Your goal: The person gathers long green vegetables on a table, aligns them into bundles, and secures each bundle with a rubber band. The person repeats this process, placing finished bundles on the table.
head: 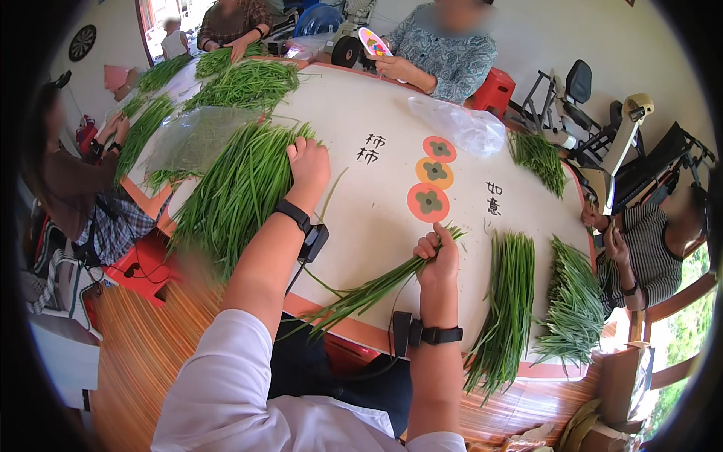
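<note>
My right hand (pixel 438 260) is closed around a small bunch of garlic chives (pixel 370 291), whose cut ends poke out above the fist. Their long green tips trail down to the left, past the table's near edge. At the upper right end of a large chive heap (pixel 237 186) rests my left hand (pixel 309 164), with its fingers curled against the stalks. Whether those fingers grip any stalk is hidden. Right of my right hand lies a neat chive bundle (pixel 505 299). A single loose stalk (pixel 333 195) lies beside my left wrist.
The pale tabletop (pixel 373 214) bears printed persimmons and writing. Clear plastic bags lie at the back (pixel 466 124) and left (pixel 197 138). Another chive pile (pixel 573 311) sits at right. Co-workers' hands show at left (pixel 116 130), back (pixel 240 48) and right (pixel 615 243); another person holds a fan (pixel 374 43).
</note>
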Demonstrator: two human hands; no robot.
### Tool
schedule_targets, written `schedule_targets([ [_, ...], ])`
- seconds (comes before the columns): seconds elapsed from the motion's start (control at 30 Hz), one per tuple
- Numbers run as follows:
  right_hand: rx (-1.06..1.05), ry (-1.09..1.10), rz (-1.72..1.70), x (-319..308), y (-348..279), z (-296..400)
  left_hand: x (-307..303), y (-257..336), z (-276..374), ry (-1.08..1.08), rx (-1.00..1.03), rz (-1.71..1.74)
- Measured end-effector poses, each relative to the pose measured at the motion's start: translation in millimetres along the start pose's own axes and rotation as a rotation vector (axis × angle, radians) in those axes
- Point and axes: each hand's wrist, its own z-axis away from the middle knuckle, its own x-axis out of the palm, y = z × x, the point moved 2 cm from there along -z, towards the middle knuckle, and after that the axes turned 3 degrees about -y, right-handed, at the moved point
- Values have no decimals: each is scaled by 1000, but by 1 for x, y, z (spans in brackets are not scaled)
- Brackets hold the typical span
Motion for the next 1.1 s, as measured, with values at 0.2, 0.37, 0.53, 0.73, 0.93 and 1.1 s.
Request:
schedule_targets([
  [0.2,-37,-9,34,0,0,2,-13,5,6,68,50,80],
  [0.37,-56,-59,60,-4,2,-2,-39,29,11,-12,50,465],
  [0.53,-40,-41,52,0,0,1,-78,57,20,-1,69,908],
  [0.73,-43,-123,117,3,2,-1,-100,90,39,-224,-10,1496],
  [0.93,-59,-255,197,13,8,6,-104,130,81,-506,-58,1655],
  [1.1,-81,-283,174,7,12,3,-100,135,91,-528,4,1689],
])
